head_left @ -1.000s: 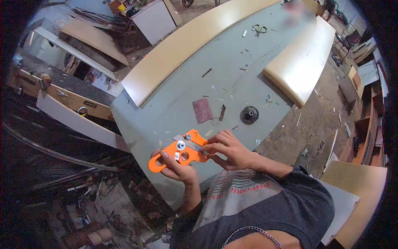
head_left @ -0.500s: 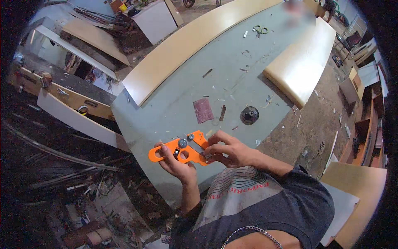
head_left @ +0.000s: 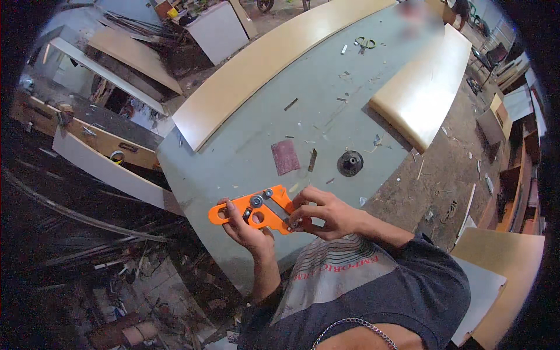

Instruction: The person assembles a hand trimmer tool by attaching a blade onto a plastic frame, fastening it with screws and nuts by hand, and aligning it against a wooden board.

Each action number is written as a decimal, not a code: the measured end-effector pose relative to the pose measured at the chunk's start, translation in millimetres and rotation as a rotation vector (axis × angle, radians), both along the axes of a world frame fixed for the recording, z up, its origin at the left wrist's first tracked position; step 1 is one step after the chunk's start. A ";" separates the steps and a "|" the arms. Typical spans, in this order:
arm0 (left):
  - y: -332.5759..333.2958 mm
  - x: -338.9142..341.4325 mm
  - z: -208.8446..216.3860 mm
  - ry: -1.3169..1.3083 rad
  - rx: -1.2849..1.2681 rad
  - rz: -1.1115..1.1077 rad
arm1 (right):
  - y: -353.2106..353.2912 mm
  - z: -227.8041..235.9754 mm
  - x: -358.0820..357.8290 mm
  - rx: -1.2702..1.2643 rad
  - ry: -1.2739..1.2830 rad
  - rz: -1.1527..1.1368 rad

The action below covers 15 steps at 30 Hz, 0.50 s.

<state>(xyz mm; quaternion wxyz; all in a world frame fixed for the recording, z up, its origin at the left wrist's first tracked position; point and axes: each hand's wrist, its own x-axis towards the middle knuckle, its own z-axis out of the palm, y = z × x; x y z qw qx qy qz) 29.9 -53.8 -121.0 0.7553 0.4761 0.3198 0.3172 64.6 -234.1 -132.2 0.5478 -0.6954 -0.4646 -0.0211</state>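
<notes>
The orange tool [head_left: 272, 221] is located at the lower centre of the frame, above the near part of the table [head_left: 233, 166]. The left hand [head_left: 249, 235] grips its left portion, thumb on top. The right hand [head_left: 328, 213] is narrow, with bent fingers at the tool's right end; whether they pinch it cannot be determined. A maroon sheet [head_left: 285, 157] lies at frame centre, a black disc [head_left: 350, 164] to its right, and scissors [head_left: 366, 44] at upper right.

Dark short-sleeved shirt [head_left: 408, 291] — grey chest panel [head_left: 318, 286], red lettering [head_left: 357, 265] — silver neck chain [head_left: 371, 329].
</notes>
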 end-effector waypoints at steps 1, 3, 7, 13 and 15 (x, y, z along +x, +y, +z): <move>-0.1 -0.9 0.3 0.016 0.025 0.001 | -0.2 -0.3 -0.3 0.001 0.000 0.001; 4.6 -0.6 -10.2 -0.019 0.053 0.019 | -0.9 -0.8 -1.0 -0.011 0.048 0.011; 1.7 -0.6 -2.6 -0.075 0.033 -0.011 | -0.9 4.9 -2.8 -0.022 0.076 -0.022; 3.8 -0.9 -7.5 -0.030 0.051 0.015 | -1.7 0.9 -1.7 -0.054 0.083 -0.004; 0.9 -0.2 -4.3 -0.018 0.028 0.018 | -0.9 -1.6 -0.9 -0.043 0.137 0.031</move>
